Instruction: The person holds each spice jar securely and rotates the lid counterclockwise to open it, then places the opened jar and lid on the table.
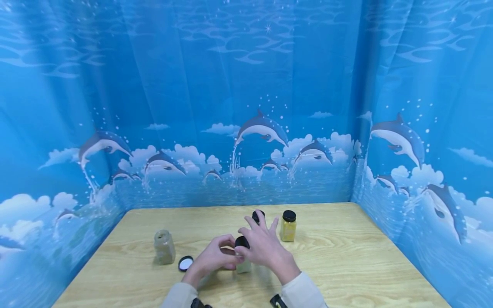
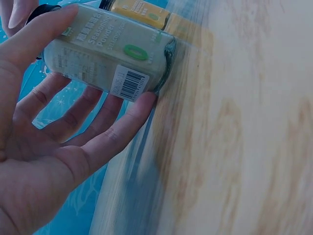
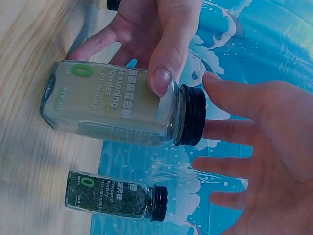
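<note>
Mid-way across the pale wooden table [image 1: 346, 265], the left hand [image 1: 216, 259] holds the clear, square glass jar of pale powder [image 3: 107, 105]; the right hand [image 1: 265, 249] spreads wide around its round black lid [image 3: 193, 116]. Steady left support and even right fingertips should help.

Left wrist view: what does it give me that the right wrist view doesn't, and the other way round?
Only the left wrist view shows the white barcode sticker on the Seasoning Powder jar, and part of the yellow-filled jar beyond it.

Only the right wrist view shows the Chopped Parsley jar, with its black lid on.

Both show the left hand gripping the Seasoning Powder jar, its black lid, at least some fingers of the right hand, the wooden table and the blue curtain.
</note>
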A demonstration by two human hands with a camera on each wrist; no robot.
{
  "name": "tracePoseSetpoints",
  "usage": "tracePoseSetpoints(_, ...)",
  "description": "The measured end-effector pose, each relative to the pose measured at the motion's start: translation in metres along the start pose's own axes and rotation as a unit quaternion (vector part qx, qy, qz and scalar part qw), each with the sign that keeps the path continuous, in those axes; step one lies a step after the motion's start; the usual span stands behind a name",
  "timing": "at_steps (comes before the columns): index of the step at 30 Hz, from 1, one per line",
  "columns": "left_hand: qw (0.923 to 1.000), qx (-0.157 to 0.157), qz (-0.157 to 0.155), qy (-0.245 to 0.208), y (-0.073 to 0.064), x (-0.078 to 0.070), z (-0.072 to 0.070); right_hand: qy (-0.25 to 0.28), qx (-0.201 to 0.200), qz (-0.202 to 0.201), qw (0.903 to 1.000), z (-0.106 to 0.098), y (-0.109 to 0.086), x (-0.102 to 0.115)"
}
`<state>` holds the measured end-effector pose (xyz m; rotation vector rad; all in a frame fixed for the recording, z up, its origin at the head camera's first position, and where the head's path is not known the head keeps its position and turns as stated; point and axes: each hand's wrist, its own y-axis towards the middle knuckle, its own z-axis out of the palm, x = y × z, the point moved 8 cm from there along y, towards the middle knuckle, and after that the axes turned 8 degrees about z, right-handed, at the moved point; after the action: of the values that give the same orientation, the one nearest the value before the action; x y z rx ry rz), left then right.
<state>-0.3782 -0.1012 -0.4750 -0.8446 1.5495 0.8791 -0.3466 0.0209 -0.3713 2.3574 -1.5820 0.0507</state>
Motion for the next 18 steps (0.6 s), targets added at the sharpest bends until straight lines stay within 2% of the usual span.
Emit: tracePoseSetpoints(18, 1.0000, 0.000, 0.008, -0.003, -0.0009, -0.0025, 0.0017, -0.012, -0.022, 0.020, 0.9995, -0.0029, 0.0007, -0.0037)
